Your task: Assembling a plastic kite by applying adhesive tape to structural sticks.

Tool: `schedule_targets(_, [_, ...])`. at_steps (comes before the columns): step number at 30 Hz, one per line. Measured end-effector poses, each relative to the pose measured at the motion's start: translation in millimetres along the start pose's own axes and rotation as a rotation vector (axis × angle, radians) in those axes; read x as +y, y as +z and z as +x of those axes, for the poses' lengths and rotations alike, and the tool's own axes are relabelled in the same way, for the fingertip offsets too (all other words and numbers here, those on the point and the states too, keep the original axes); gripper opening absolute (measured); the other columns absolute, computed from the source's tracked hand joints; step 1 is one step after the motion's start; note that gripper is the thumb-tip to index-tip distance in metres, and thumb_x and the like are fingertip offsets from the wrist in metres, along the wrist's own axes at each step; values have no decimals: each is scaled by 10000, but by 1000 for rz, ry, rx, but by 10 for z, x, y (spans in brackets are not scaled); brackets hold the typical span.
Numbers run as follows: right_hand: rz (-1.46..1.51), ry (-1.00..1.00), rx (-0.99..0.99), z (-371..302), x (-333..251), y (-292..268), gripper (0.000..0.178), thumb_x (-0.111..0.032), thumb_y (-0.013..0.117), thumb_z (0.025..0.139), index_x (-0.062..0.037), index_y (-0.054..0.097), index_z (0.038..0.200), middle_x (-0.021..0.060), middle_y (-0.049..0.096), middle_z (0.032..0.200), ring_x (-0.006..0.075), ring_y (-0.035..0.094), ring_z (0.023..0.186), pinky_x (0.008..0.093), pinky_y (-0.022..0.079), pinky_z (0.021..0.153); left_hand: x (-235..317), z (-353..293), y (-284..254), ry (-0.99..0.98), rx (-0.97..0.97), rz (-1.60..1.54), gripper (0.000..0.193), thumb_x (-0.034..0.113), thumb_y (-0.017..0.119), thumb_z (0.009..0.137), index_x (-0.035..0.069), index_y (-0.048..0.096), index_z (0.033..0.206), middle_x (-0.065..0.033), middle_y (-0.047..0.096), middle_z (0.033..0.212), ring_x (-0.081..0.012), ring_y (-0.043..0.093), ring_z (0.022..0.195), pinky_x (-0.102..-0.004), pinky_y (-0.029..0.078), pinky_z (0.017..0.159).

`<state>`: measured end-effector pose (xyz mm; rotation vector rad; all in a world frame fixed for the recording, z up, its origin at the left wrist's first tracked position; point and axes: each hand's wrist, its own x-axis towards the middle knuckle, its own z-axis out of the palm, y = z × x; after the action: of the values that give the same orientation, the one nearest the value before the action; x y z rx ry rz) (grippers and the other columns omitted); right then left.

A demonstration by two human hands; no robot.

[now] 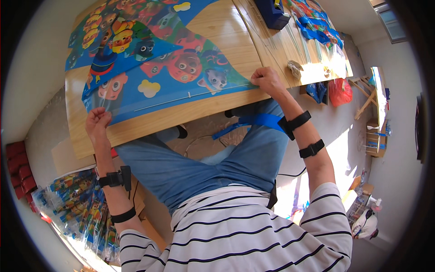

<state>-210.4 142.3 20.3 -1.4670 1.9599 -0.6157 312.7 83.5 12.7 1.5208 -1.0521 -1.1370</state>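
A blue printed plastic sheet (165,97) with cartoon figures lies over the wooden table (170,117), its near edge toward me. Along that edge runs a thin white stick (208,92), with a small white piece near its middle. My left hand (98,121) is closed in a pinch at the sheet's near left corner, where a clear plastic edge shows at the fingertips. At the sheet's right end my right hand (269,81) is closed, fingers curled down at the stick's end. The fingers hide exactly what is pinched there.
More printed sheets (122,36) overlap at the far left. A dark blue box (273,14) stands far right beside several thin sticks (306,45) and blue strips (315,32). Below the table's right edge hangs a red bag (340,92). Packaged prints (84,204) fill the lower left.
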Motion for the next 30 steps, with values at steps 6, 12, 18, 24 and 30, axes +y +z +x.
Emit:
schedule_targets(6, [-36,-12,2,35,-27,77,130,-94,682,704,18,682,770,134,635,667,207,591,626,346,478,607,27,-66,-59,23,0,19,214,3,667,799,10,586,997,-23,598,822,-89,566,732,-209,462,676])
schedule_targets(12, [-19,81,-18,-11,74,-22,124,-97,688,726,19,669,765,81,598,634,150,551,602,316,436,559,-30,-63,108,88,49,31,256,-22,673,744,-17,599,988,-41,618,803,-100,579,714,-223,480,676])
schedule_targets(18, [42,81,-31,32,79,41,115,-89,678,731,20,665,763,65,594,635,139,534,589,309,427,549,-35,-128,100,93,93,104,262,-47,676,734,-17,605,984,-53,630,812,-106,596,726,-233,493,660])
schedule_targets(24, [-26,56,-10,-28,92,-57,121,-97,688,732,17,675,770,87,614,650,149,563,622,313,443,577,-78,-87,229,78,56,129,254,-47,677,734,-15,606,977,-46,627,808,-105,594,727,-228,487,663])
schedule_targets(30, [-48,-25,17,14,-21,95,132,-98,694,714,18,676,775,144,633,680,223,601,655,365,478,614,-125,-72,34,75,98,180,226,-55,664,755,-6,606,967,-22,595,796,-85,556,713,-209,456,662])
